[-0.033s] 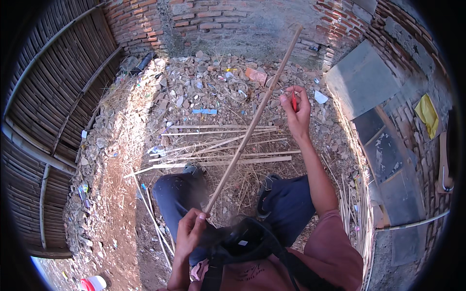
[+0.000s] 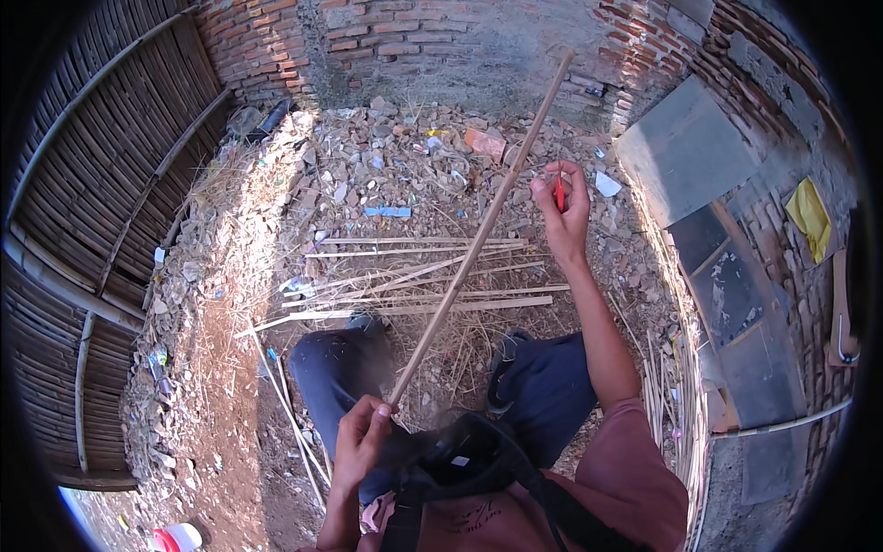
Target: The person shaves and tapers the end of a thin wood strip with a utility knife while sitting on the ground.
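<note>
A long, narrow bamboo strip slants up and away to the right from my lap. Its near end is gripped between the thumb and fingers of my left hand. Beyond my right knee, my right hand is raised beside the strip's far half, apart from it. Its curled fingers hold a small red-handled tool; the working end is too small to make out. Several split bamboo strips lie across the ground past my feet, below the held strip.
Rubble and litter cover the ground up to a brick wall. A bamboo-slat panel stands at left. Boards lean at right, beside long thin strips on the ground. A red-and-white container sits at lower left.
</note>
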A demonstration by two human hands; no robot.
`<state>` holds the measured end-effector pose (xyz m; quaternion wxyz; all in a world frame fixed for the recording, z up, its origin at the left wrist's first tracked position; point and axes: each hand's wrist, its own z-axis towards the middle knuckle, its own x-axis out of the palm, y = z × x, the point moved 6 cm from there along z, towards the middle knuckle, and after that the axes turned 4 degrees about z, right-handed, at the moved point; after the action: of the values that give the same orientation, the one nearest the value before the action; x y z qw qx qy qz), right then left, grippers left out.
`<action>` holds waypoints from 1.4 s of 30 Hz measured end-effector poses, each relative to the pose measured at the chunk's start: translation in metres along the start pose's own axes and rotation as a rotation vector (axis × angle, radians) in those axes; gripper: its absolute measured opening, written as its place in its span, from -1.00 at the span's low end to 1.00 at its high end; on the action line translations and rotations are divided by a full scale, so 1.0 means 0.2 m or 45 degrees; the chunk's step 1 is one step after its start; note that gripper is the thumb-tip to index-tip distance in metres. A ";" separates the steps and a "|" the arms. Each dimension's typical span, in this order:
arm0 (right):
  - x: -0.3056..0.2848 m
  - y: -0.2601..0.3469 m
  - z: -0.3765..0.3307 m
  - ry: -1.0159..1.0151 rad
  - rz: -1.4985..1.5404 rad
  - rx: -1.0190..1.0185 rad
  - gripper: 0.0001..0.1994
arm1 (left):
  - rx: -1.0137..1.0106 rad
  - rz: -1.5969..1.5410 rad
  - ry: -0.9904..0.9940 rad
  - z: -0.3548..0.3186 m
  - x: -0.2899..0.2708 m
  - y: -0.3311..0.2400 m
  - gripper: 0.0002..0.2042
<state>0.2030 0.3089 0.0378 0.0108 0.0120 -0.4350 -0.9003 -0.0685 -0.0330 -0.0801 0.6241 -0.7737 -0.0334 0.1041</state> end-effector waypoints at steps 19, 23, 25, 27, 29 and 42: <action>-0.02 0.11 0.04 0.232 -0.686 -0.223 -0.76 | 0.102 0.158 -0.126 0.00 0.00 -0.01 -0.85; -0.04 0.11 0.04 0.198 -0.714 -0.274 -0.79 | 0.043 0.198 -0.097 0.01 0.00 -0.03 -0.84; -0.06 0.10 0.03 0.204 -0.757 -0.206 -0.82 | 0.020 0.202 -0.090 0.01 0.00 -0.04 -0.82; -0.06 0.11 0.03 0.199 -0.783 -0.280 -0.82 | 0.003 0.205 -0.082 0.01 0.00 -0.05 -0.79; -0.05 0.14 0.02 0.192 -0.807 -0.356 -0.82 | 0.037 0.228 -0.073 0.02 0.01 -0.07 -0.79; -0.11 -0.11 0.05 0.137 -0.604 0.059 -0.89 | 0.014 0.222 -0.009 0.01 0.00 -0.04 -0.78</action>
<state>0.2237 0.3316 0.0278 -0.1782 0.1620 -0.4392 -0.8655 -0.0682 -0.0297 -0.0734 0.6169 -0.7697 0.0325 0.1609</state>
